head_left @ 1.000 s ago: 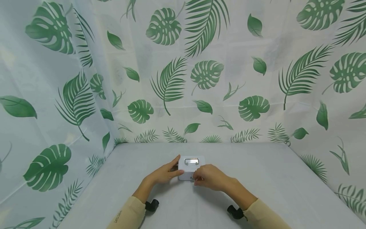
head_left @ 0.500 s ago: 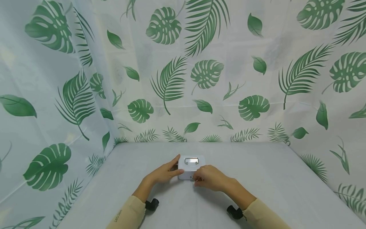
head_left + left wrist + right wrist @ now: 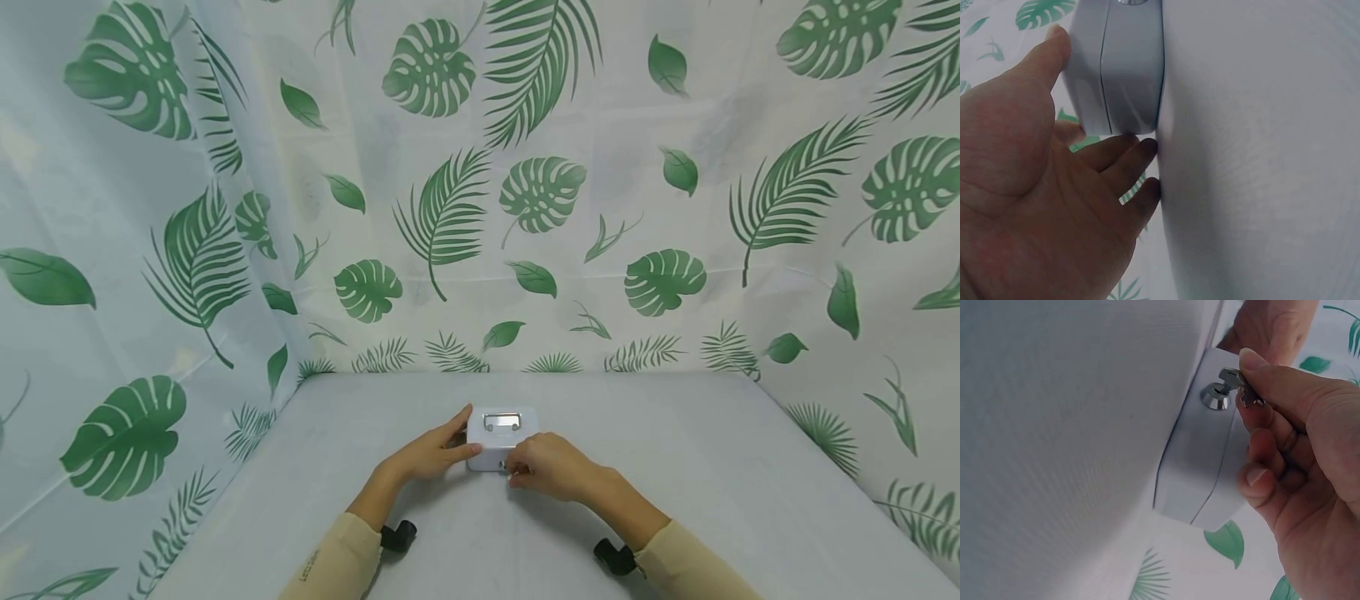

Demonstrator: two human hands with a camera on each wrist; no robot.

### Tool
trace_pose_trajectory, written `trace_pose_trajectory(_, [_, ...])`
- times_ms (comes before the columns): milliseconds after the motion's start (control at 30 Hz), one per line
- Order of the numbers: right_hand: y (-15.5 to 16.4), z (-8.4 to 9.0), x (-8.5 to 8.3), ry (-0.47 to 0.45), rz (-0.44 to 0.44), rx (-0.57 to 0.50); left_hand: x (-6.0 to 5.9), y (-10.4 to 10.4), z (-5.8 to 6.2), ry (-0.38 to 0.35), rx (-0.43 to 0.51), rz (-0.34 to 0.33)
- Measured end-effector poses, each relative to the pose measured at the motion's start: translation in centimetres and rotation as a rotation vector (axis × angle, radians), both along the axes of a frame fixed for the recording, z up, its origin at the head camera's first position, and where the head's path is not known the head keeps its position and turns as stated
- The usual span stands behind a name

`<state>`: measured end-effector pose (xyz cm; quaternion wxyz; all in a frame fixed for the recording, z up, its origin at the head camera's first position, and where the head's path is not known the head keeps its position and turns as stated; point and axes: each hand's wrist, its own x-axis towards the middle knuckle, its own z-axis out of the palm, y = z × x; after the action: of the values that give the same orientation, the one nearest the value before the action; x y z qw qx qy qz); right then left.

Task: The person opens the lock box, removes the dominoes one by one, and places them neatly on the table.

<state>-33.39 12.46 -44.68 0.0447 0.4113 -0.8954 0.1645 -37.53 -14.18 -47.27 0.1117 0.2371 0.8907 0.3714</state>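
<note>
A small white cash box (image 3: pixel 480 459) with a metal carrying handle (image 3: pixel 502 422) on its lid sits on the table, lid down. My left hand (image 3: pixel 429 454) rests against its left side. In the left wrist view the thumb touches the lid edge, while the other fingers, fairly straight, lie at the box's end (image 3: pixel 1132 75). My right hand (image 3: pixel 557 468) is at the box front. Seen from the right wrist, its thumb and index finger pinch a small key (image 3: pixel 1230 377) at the round metal lock (image 3: pixel 1215 397). A second key (image 3: pixel 1250 397) hangs beside it; how deep the first one sits is unclear.
A pale cloth covers the table (image 3: pixel 637 425). Leaf-printed curtains (image 3: pixel 600 200) stand behind it and along both sides. A black wrist camera (image 3: pixel 399 537) is worn under the left forearm, another camera (image 3: pixel 615 557) under the right.
</note>
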Motion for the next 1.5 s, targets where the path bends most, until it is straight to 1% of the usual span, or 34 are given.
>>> trace_pose_trajectory(400, [-0.3,-0.3,0.1,0.01,-0.049,-0.001,-0.1,0.0,-0.1,-0.001,0.001,-0.001])
trace_pose_trajectory(567, [-0.5,-0.4,0.1,0.001,-0.051,-0.007,0.0,0.0,0.0,-0.004,-0.002,0.005])
trace_pose_trajectory(833, [-1.0,-0.4,0.2,-0.007,-0.084,0.007,0.0,-0.1,0.0,-0.011,0.006,0.002])
trace_pose_trajectory(1500, [-1.9,-0.4,0.5,-0.031,-0.099,-0.007,-0.2,-0.1,0.0,-0.004,-0.001,0.003])
